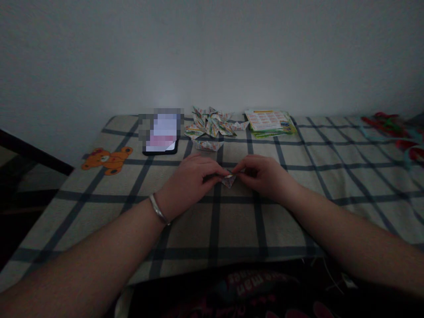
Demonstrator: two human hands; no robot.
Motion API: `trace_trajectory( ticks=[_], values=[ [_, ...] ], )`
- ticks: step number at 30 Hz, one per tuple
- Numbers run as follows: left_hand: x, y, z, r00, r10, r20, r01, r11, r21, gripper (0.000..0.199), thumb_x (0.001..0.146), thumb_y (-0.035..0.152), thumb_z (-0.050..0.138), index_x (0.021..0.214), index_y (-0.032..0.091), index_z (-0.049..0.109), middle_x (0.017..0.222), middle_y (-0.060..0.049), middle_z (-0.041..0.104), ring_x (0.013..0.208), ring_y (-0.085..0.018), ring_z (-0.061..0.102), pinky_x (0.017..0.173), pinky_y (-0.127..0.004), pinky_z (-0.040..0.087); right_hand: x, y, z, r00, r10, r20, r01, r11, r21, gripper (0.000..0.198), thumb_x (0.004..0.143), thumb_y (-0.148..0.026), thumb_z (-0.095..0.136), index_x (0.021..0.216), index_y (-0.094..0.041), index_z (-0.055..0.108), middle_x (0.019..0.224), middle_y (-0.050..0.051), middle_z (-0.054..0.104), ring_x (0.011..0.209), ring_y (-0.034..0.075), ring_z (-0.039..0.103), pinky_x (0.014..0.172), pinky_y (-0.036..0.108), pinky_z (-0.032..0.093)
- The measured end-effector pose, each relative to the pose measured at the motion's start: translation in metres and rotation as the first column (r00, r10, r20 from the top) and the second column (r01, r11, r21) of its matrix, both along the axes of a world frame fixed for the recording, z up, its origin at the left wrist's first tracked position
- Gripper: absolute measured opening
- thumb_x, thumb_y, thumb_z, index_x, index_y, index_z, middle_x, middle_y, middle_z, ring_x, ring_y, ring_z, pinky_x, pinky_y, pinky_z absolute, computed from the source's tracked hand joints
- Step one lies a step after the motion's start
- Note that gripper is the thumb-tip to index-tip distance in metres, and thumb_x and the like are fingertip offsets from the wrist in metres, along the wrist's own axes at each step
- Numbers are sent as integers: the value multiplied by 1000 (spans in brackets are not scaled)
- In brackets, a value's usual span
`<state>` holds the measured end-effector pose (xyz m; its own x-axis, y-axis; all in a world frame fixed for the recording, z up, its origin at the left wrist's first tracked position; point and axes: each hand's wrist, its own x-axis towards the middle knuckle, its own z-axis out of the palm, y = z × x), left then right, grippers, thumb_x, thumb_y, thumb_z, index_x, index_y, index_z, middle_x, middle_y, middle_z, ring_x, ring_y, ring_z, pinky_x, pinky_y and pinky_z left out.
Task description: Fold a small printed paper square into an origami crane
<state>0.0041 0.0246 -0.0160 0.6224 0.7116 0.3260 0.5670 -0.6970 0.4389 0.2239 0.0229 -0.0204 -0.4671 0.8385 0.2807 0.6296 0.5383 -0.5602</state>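
Between my two hands is a small folded piece of printed paper (228, 181), its pointed lower part showing below my fingertips. My left hand (197, 176), with a silver bangle at the wrist, pinches its left side. On the right side, my right hand (260, 174) pinches it too, thumb and fingers pressed together. Just beyond my hands lies a single folded paper piece (208, 145). Farther back is a pile of folded printed paper pieces (212, 123) with pointed ends. My fingers hide most of the held piece's upper edge.
A phone (162, 132) with a lit, blurred screen lies at the back left. Beside the pile is a stack of printed leaflets (270, 123). An orange bear cutout (107, 160) lies left, and red and green items (387, 126) at the far right. A wall (212, 53) borders the checked cloth (185, 234).
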Motion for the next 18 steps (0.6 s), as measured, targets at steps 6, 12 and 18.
trace_trajectory(
  ticks=[6,12,18],
  values=[
    [1,-3,-3,997,20,-77,-14,997,78,15,86,19,60,94,28,69,98,4,70,99,-17,60,107,-45,27,2,0,-1,1000,19,1,-19,1000,1,15,77,-15,59,87,-20,70,81,1,66,68,11,58,62,22,43],
    [2,-5,-1,992,15,-127,0,993,115,18,87,18,57,94,28,69,97,2,69,97,-18,59,101,-42,33,3,0,0,998,42,41,-42,999,1,17,77,-13,59,87,-21,70,84,1,67,76,13,60,68,24,45],
    [2,-6,0,981,0,-195,28,989,144,20,85,16,56,93,27,70,99,0,67,98,-20,56,96,-41,38,3,-1,2,993,81,82,-82,997,0,15,82,-17,58,89,-21,71,86,3,67,80,14,61,72,26,45]
  ],
)
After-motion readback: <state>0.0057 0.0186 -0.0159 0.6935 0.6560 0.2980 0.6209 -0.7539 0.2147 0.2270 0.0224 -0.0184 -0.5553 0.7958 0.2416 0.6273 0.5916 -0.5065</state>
